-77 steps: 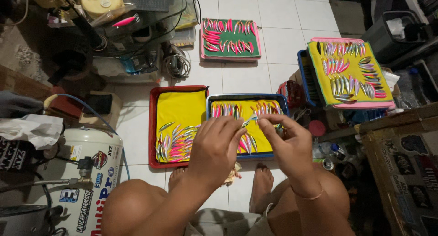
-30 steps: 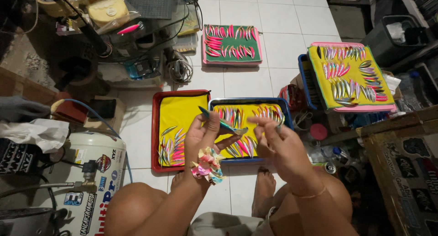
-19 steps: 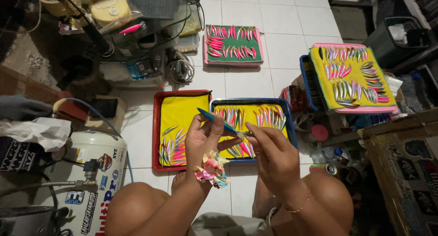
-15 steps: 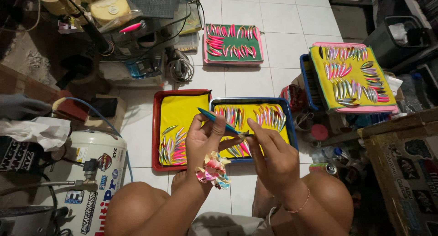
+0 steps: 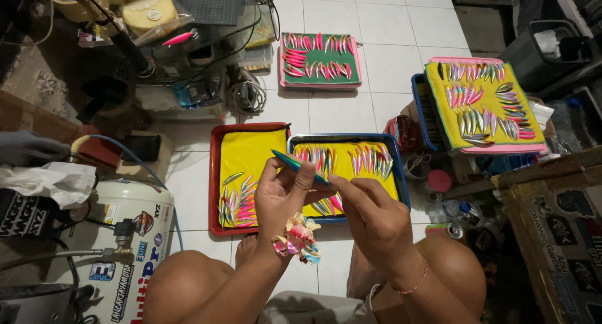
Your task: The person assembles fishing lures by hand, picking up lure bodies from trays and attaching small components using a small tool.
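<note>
A slim teal lure body is pinched in the fingers of the left hand, held tilted above the gap between two trays; the left fingers are closed narrowly round it; a multicoloured scrunchie is worn at that wrist. The right hand is brought up to the lure's lower end, thumb and forefinger drawn narrow at its tip; whether that tip is actually gripped or only touched cannot be told.

The red tray with a yellow liner is filled only along its lower part with a cluster of coloured lures; its upper part is bare yellow, so room is judged to be left there. The blue tray beside it carries two fanned rows at the top and a few lures under the hands; partly hidden, so its count cannot be told. Further off, a green mat and a yellow mat on a pink tray are laid with fuller rows; these are judged done or nearly so.

Progress is judged as midway: many lures laid out, one in hand, red tray still far from full. A white compressor tank with a blue hose is seen at the left; a can lies by the right knee.
</note>
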